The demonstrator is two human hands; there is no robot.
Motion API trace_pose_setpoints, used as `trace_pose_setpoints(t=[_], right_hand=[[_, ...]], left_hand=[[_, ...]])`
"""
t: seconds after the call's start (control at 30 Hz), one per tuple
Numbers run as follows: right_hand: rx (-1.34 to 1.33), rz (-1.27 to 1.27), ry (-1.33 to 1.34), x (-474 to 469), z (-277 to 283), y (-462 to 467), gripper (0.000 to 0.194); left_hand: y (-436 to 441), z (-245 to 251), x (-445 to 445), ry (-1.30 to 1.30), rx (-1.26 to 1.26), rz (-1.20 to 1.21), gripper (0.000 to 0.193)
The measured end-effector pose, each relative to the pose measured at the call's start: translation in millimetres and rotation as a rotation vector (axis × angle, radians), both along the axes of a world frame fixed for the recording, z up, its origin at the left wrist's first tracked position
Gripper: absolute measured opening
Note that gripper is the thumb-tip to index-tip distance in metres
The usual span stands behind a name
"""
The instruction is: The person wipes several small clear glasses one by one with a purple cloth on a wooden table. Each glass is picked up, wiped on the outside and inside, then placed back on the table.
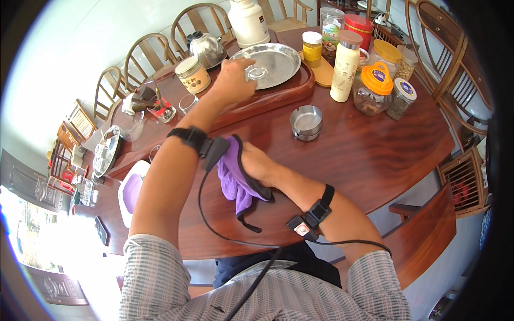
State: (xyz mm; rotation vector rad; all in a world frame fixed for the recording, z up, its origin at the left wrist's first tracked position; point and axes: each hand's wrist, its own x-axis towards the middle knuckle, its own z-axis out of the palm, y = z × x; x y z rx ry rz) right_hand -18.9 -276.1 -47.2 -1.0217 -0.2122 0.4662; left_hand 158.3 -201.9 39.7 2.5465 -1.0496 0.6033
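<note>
My left hand (236, 81) reaches over a round metal tray (281, 60). Its thumb and fingers are spread at the near side of a small clear glass cup (258, 73); whether they grip it is not plain. Just behind the fingers, a second glass cup (241, 55) shows in part. Lower down, my right hand (257, 163) grips a purple cloth with black edging (233, 176), bunched and hanging onto the dark wooden table (341, 160). To the right of that hand is a round stainless steel ashtray (306, 122).
A raised wooden tea tray (265, 108) carries the metal tray. Behind stand a steel kettle (207, 50) and a cream thermos jug (249, 24). A cream bottle (344, 68) and lidded jars (373, 90) crowd the right. A purple-and-white basin (132, 192) sits left.
</note>
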Motion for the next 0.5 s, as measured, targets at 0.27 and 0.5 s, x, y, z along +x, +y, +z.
trace_pose_setpoints(t=[0.27,0.5], right_hand=[[0.540,-0.007,0.036,8.0,6.9,-27.1,0.042],[0.749,0.149,-0.111,22.9,-4.1,-36.5,0.059]], left_hand=[[124.2,31.0,-94.2,0.338,-0.131,0.154,0.043],[195.0,-6.2,-151.9,0.321,-0.001,0.155,0.055]])
